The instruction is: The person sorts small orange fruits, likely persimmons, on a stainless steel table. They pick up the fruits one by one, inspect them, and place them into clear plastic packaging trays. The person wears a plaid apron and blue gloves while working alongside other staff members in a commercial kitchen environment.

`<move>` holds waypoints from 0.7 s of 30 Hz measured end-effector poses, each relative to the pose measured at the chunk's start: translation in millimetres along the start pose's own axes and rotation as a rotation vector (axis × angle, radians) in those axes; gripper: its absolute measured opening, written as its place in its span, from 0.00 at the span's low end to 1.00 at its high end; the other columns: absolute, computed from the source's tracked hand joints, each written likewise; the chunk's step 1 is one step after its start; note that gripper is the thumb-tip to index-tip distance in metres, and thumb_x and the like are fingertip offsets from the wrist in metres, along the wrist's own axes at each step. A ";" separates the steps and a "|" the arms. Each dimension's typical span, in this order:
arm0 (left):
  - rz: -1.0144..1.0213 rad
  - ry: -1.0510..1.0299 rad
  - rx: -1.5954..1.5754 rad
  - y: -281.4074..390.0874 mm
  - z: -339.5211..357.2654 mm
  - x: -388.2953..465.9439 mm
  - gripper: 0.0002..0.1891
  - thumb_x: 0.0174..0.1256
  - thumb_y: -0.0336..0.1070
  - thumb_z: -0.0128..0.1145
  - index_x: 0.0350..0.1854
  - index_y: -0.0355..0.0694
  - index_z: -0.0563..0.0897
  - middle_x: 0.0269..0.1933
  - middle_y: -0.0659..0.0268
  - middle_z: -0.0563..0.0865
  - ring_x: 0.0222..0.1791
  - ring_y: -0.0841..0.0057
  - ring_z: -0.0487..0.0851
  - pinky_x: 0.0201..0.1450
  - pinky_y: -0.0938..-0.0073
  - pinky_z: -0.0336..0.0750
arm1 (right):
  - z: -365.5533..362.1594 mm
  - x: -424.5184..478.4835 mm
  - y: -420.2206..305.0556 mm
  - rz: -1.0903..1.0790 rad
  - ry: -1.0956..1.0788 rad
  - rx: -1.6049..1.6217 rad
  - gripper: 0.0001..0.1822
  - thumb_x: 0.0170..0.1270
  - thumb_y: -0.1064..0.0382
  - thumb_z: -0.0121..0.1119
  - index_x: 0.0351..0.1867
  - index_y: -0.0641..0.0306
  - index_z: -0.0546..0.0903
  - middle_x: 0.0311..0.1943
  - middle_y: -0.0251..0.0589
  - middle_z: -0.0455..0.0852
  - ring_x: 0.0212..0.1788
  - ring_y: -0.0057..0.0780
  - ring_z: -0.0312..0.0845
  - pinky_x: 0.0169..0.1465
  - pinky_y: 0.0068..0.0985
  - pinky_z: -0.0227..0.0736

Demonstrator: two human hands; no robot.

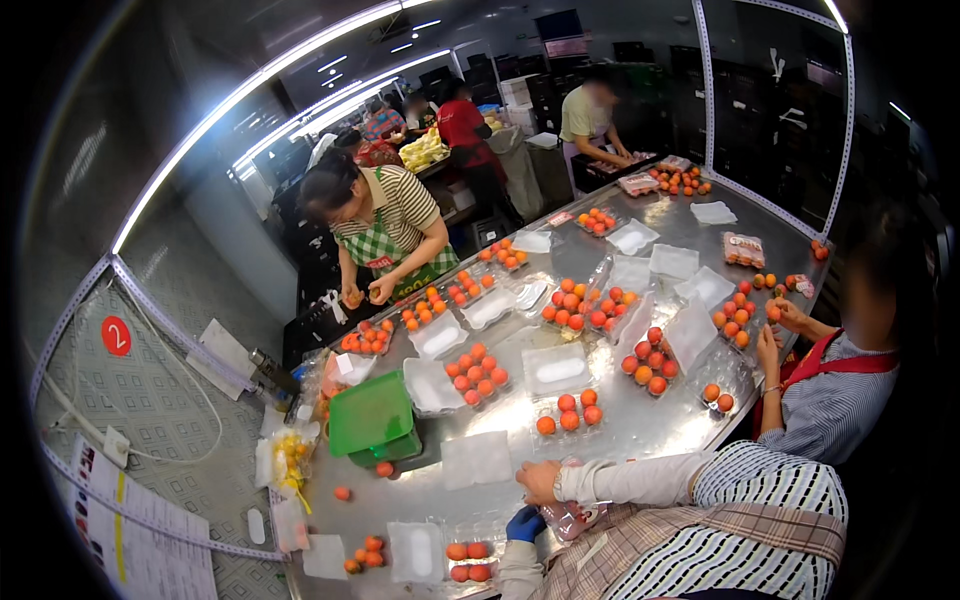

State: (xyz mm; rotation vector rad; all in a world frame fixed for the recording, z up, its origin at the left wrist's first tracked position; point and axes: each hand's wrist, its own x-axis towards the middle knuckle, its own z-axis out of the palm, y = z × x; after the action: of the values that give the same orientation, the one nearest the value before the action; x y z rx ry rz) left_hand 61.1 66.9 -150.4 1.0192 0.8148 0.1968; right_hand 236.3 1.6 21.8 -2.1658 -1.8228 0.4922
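In a blue glove, my left hand grips the near-left edge of a clear plastic fruit pack, close against my plaid apron. My bare right hand, just above it, has its fingers curled at the same pack's upper edge; the fingertips are partly hidden. Left of my hands lie a white foam sheet and an open clear tray with rows of orange-red round fruit. A padded tray sits beside that, next to several loose fruits. Farther up is another tray of fruit.
A green plastic basket stands at the left of the metal table. Filled and padded trays cover much of its middle. A co-worker handles fruit at the right edge; another works across the table. A metal frame post borders the left.
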 end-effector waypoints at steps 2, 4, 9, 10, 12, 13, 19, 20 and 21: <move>0.000 0.030 0.042 4.0 11.3 1.8 0.20 0.58 0.27 0.62 0.54 0.31 0.80 0.47 0.58 0.86 0.44 0.70 0.85 0.48 0.71 0.81 | 5.5 5.7 13.3 0.003 -0.004 0.003 0.15 0.53 0.57 0.63 0.41 0.60 0.81 0.41 0.46 0.81 0.41 0.50 0.83 0.43 0.44 0.78; -0.017 0.054 0.110 4.0 5.6 5.5 0.18 0.57 0.26 0.61 0.52 0.31 0.81 0.46 0.58 0.86 0.43 0.70 0.85 0.47 0.71 0.82 | -6.7 5.7 3.3 0.002 -0.044 0.003 0.10 0.55 0.58 0.60 0.36 0.57 0.82 0.38 0.44 0.83 0.41 0.48 0.83 0.44 0.44 0.78; 0.166 -0.010 0.160 -17.4 -10.6 33.0 0.15 0.58 0.26 0.59 0.50 0.31 0.82 0.43 0.59 0.87 0.42 0.70 0.85 0.46 0.72 0.82 | 16.0 11.0 17.8 0.006 0.035 0.158 0.10 0.50 0.61 0.60 0.35 0.56 0.84 0.35 0.44 0.87 0.41 0.48 0.84 0.46 0.41 0.77; 0.242 -0.011 0.266 -35.5 -43.5 47.1 0.15 0.59 0.26 0.59 0.49 0.31 0.82 0.43 0.58 0.87 0.41 0.70 0.86 0.45 0.72 0.82 | 9.9 26.6 4.6 -0.035 -0.026 0.145 0.11 0.49 0.61 0.61 0.35 0.56 0.84 0.35 0.44 0.87 0.41 0.47 0.84 0.46 0.40 0.77; 0.655 -0.128 1.154 -17.6 -27.9 66.5 0.12 0.64 0.30 0.57 0.48 0.32 0.82 0.40 0.56 0.87 0.35 0.68 0.86 0.38 0.72 0.82 | 7.8 29.7 26.2 0.009 -0.107 0.098 0.12 0.47 0.62 0.61 0.35 0.56 0.85 0.34 0.46 0.88 0.41 0.47 0.84 0.47 0.39 0.78; 0.435 -0.045 0.756 -17.4 -34.6 76.5 0.12 0.66 0.32 0.57 0.48 0.33 0.82 0.39 0.56 0.87 0.33 0.68 0.86 0.35 0.71 0.82 | 5.4 35.0 21.2 -0.022 -0.129 0.094 0.12 0.47 0.62 0.62 0.35 0.57 0.86 0.35 0.48 0.88 0.42 0.47 0.84 0.47 0.39 0.78; -0.046 0.092 0.172 34.5 -11.2 101.5 0.15 0.67 0.37 0.59 0.50 0.33 0.82 0.37 0.58 0.87 0.30 0.69 0.85 0.33 0.69 0.82 | 13.8 46.1 37.8 0.100 -0.167 0.103 0.12 0.46 0.61 0.63 0.34 0.58 0.89 0.34 0.49 0.88 0.41 0.48 0.85 0.46 0.37 0.80; -0.096 0.079 0.046 39.8 -8.0 99.5 0.15 0.67 0.37 0.60 0.50 0.33 0.82 0.37 0.59 0.87 0.30 0.69 0.85 0.33 0.69 0.82 | 11.7 46.2 40.9 0.122 -0.172 0.131 0.12 0.46 0.61 0.63 0.34 0.57 0.89 0.34 0.49 0.88 0.40 0.47 0.86 0.46 0.37 0.80; -0.148 0.063 -0.081 44.3 -3.5 97.9 0.16 0.66 0.38 0.61 0.50 0.33 0.82 0.37 0.59 0.87 0.30 0.70 0.85 0.33 0.69 0.82 | 9.0 45.9 45.9 0.107 -0.168 0.140 0.12 0.47 0.60 0.63 0.34 0.57 0.89 0.34 0.48 0.89 0.40 0.47 0.86 0.46 0.37 0.80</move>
State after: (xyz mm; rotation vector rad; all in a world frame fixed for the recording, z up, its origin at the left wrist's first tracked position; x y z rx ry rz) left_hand 136.4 142.2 -165.3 0.8766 0.9283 0.1345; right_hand 280.5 38.8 -9.3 -2.1915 -1.7023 0.8223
